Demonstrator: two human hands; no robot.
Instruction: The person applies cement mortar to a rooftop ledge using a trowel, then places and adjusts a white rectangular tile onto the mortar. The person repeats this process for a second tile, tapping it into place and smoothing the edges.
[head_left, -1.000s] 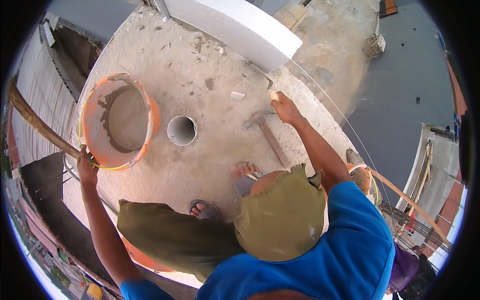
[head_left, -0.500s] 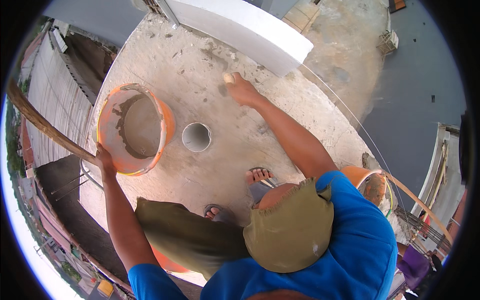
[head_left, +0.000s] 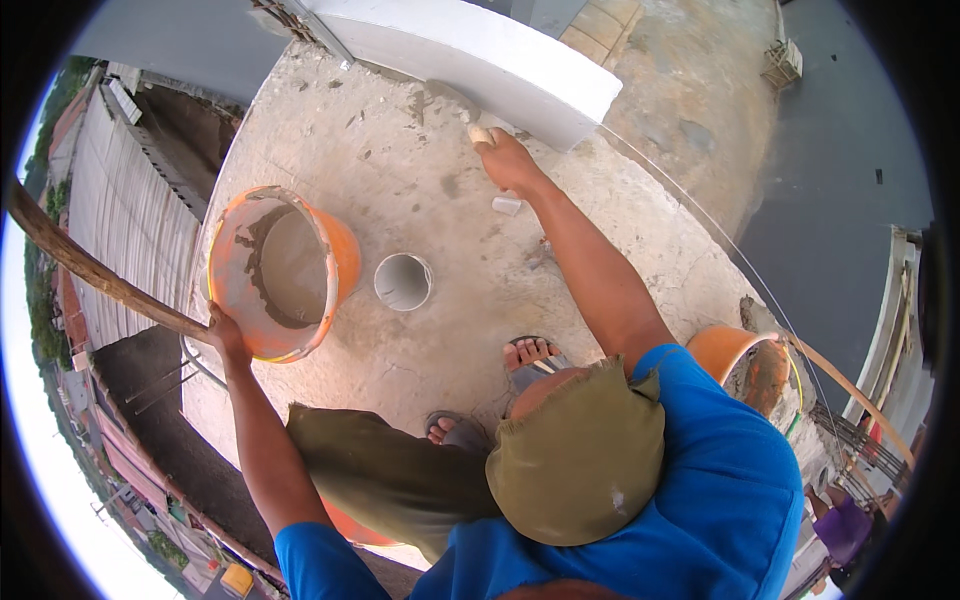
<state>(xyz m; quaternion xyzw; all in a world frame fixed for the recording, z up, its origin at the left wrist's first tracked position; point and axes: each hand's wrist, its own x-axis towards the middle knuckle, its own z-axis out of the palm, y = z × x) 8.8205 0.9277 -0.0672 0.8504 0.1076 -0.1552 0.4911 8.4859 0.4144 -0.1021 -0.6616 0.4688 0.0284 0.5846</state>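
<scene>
My left hand (head_left: 230,336) is closed at the near left rim of an orange bucket (head_left: 345,250). Wet grey mortar (head_left: 293,265) lies inside, with more smeared up the wall. A rough wooden pole (head_left: 110,280) comes in from the left and meets that hand; whether my fingers also touch it is hidden. My right hand (head_left: 512,163) is wrapped round the pale handle (head_left: 481,134) of what looks like a trowel, held low near the foot of a white wall (head_left: 480,62). Its grey blade blends with the concrete. A small white piece (head_left: 507,205) lies beneath my right wrist.
An upright pipe opening (head_left: 404,282) is set in the concrete floor (head_left: 350,370) between my hands. Another orange bucket (head_left: 722,352) with mortar stands at right. A thin line (head_left: 690,212) runs along the slab's right edge. Corrugated roofs (head_left: 120,220) lie beyond the left edge.
The view has shifted slightly. My right hand has moved a little toward the white wall with the trowel, uncovering the small white piece. My left hand stays at the bucket rim.
</scene>
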